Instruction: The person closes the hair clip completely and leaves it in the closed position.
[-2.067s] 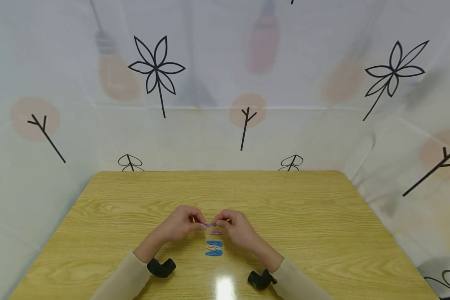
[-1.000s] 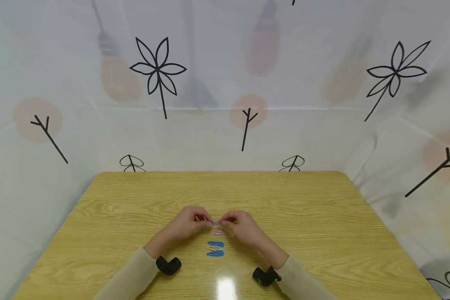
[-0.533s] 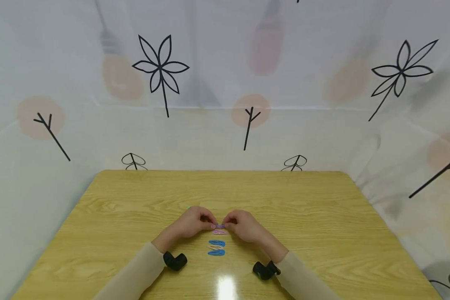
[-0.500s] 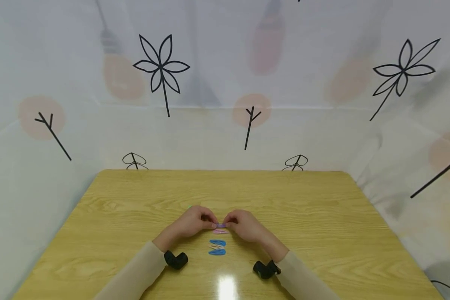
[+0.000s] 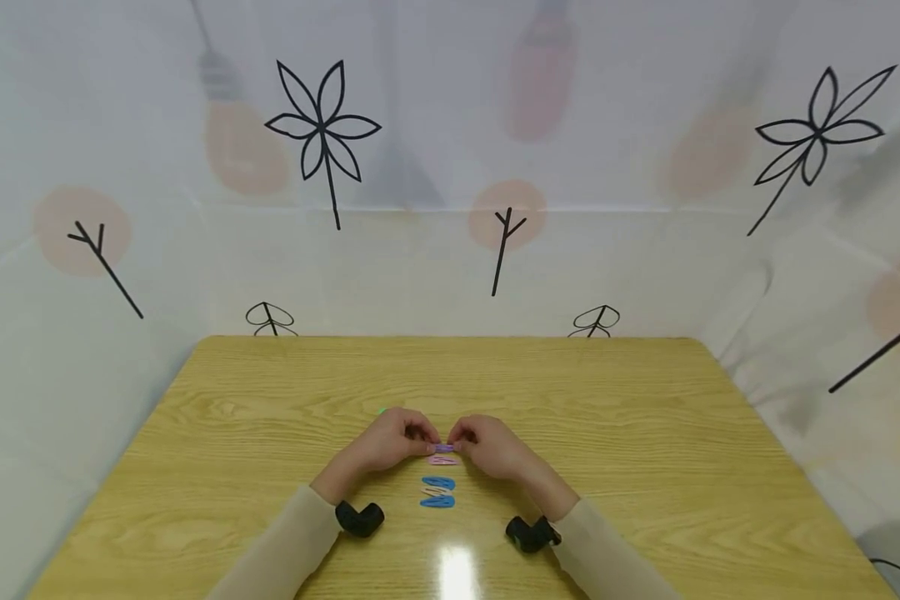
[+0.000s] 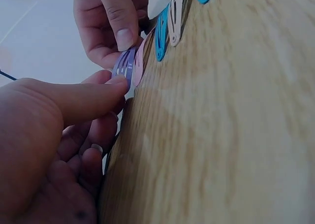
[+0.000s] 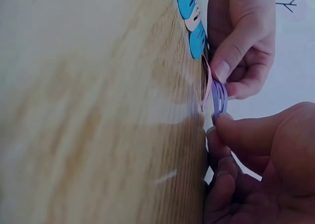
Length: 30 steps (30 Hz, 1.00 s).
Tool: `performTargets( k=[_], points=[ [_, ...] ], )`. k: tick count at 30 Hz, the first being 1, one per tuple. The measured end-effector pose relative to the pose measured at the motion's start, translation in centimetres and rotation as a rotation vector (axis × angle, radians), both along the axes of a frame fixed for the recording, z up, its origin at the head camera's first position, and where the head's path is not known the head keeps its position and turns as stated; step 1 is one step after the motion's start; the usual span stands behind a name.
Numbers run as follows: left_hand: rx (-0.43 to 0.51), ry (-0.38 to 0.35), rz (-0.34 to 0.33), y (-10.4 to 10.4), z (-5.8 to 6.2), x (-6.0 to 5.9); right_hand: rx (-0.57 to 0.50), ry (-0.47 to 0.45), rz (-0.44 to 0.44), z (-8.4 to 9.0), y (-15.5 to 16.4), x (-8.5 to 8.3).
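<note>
A purple snap hair clip point(image 5: 444, 448) is stretched between my two hands near the middle of the table. Thumb and fingertips of my left hand point(image 5: 390, 442) pinch one end; those of my right hand point(image 5: 497, 450) pinch the other. Close beside it, on the near side, lies a pink hair clip point(image 5: 442, 461). Nearer to me come a blue clip point(image 5: 438, 482), a beige clip point(image 5: 434, 492) and a second blue clip point(image 5: 438, 502), roughly in a column. The left wrist view shows the purple clip point(image 6: 124, 64) right next to the pink clip point(image 6: 140, 61).
A small green thing point(image 5: 382, 410) peeks out behind my left hand, mostly hidden. The wood-grain table point(image 5: 607, 392) reaches back to a patterned cloth point(image 5: 405, 275) that hangs at the back and sides. Each wrist wears a black camera point(image 5: 360, 519).
Both hands have shifted the purple clip to the right and closer to the pink clip, which it now lines up with. The green thing has come into view behind my left hand.
</note>
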State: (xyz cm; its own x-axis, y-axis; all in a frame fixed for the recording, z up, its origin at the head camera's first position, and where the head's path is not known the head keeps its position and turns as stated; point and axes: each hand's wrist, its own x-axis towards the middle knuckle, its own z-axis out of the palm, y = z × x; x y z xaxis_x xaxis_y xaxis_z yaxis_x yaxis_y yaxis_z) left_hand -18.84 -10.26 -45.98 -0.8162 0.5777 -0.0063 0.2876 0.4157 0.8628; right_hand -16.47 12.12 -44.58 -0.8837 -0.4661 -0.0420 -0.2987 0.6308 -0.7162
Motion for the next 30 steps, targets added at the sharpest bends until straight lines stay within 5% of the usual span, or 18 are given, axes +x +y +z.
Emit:
performTargets(
  k=[30],
  points=[
    [0.009, 0.025, -0.007, 0.10, -0.04, 0.03, -0.028, -0.031, 0.004, 0.28, 0.59, 0.19]
  ],
)
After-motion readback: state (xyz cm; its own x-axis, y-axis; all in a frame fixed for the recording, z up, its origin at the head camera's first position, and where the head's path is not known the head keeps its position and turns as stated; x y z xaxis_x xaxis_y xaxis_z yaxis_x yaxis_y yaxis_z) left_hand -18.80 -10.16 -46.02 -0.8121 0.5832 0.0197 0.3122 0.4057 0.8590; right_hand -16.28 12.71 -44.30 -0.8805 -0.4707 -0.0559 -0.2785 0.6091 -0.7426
